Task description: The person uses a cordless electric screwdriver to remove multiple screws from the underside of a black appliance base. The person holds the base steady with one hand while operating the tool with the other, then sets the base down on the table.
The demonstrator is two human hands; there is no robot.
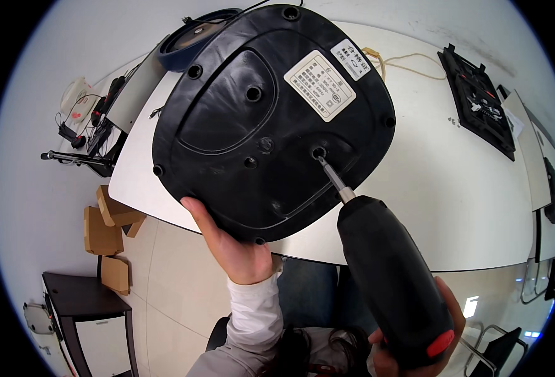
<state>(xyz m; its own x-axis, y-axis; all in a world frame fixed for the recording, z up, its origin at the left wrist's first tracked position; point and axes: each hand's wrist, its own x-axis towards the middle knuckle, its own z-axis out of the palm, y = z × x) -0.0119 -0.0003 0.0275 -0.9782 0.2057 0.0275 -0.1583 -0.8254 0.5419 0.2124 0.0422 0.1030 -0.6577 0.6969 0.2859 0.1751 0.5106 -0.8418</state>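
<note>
Rounded black plastic base (227, 119): underside showing, white-labelled, dotted with round recesses, tilted above worktop (453, 207). Black power screwdriver (387, 270), red accent near rear: slanting up-left, metal bit tip at recess right of centre.

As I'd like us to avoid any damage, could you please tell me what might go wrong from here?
The base might shift under the driver: the left hand holds it only at the near edge, and any support behind is hidden.
The driver's tip, at a hole and guided by the right hand, could slip and scratch the plastic.
The small loose pieces beside the open case could get knocked away and lost.
</note>
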